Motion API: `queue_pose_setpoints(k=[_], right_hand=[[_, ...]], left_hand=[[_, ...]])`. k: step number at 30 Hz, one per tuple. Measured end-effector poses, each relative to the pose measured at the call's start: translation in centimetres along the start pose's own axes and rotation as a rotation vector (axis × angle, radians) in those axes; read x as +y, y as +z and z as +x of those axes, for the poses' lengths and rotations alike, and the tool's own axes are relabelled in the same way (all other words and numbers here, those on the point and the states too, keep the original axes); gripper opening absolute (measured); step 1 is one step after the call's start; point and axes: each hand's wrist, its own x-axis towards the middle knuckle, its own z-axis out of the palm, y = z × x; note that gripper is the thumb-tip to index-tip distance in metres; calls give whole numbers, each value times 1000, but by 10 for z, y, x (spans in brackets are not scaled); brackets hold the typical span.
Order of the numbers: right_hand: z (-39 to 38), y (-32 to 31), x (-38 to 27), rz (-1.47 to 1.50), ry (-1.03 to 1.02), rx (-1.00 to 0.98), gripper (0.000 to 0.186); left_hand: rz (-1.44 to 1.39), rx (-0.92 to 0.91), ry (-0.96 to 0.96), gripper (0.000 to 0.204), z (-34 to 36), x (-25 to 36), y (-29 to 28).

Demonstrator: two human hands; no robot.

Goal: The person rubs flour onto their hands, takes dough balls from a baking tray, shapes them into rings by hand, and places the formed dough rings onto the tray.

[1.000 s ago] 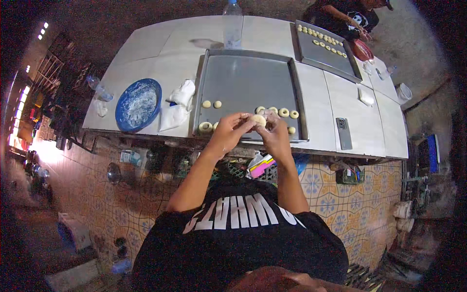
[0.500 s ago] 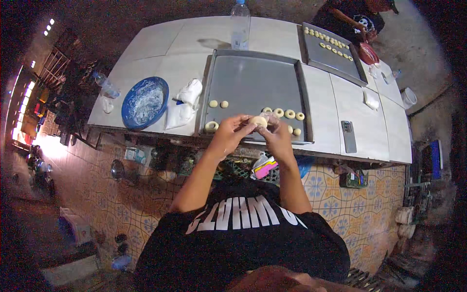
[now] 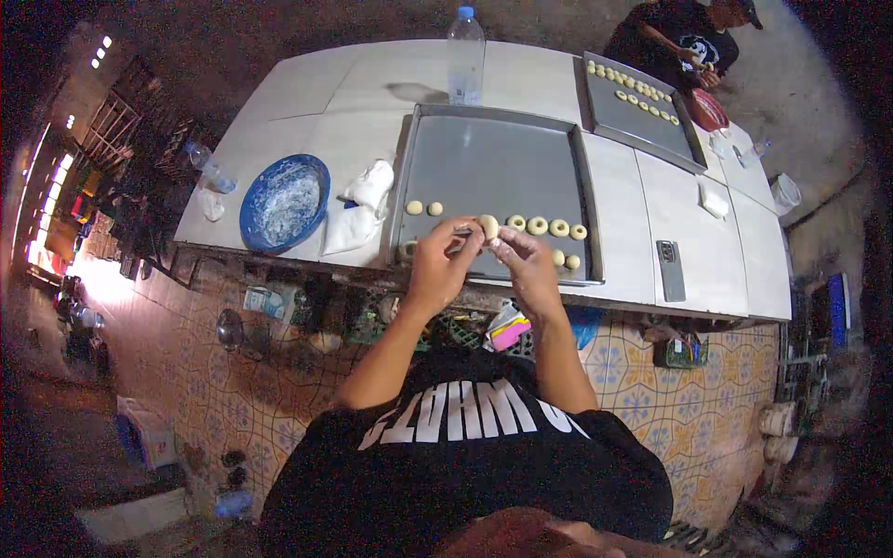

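Note:
My left hand (image 3: 445,262) and my right hand (image 3: 530,268) meet over the near edge of a large metal tray (image 3: 493,167). Between their fingertips they hold a small pale piece of dough (image 3: 488,226), turned partly edge-on. Flour dusts the fingers of the right hand. Just right of the hands, a row of dough rings (image 3: 538,226) lies on the tray, with dough balls (image 3: 572,262) nearer me. Two more dough balls (image 3: 414,207) sit at the tray's left side. My left hand partly covers another piece of dough (image 3: 407,249) near the lower left corner.
Left of the tray are a blue basin (image 3: 324,209) with white flour and a white bag (image 3: 352,230). A plastic bottle (image 3: 465,60) stands behind it. Rightward lie a phone (image 3: 670,270) and a second tray (image 3: 642,126) of dough, where another person (image 3: 674,42) works.
The dough piece has turned from facing up to partly edge-on in my fingers. My right fingers have drawn down from behind it. The whole view has shifted slightly.

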Motion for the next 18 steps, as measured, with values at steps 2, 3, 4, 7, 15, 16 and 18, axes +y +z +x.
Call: queue_pose_setpoints(k=[2, 3, 4, 7, 15, 16, 18], right_hand=[[1, 0, 2, -139, -85, -18, 30], [1, -1, 2, -149, -132, -31, 30], [1, -1, 1, -158, -176, -50, 30], [0, -2, -2, -343, -370, -65, 26], [1, 2, -5, -313, -280, 30, 33], [2, 1, -4, -328, -306, 4, 32], [2, -1, -2, -363, -261, -35, 32]], left_hand=[[11, 0, 15, 27, 0, 0, 0], [-38, 5, 13, 29, 1, 0, 0], [-88, 9, 10, 30, 2, 0, -1], [-38, 36, -31, 32, 5, 0, -3], [141, -40, -74, 24, 2, 9, -7], [179, -32, -78, 25, 1, 10, -7], [215, -72, -58, 33, 2, 10, -11]])
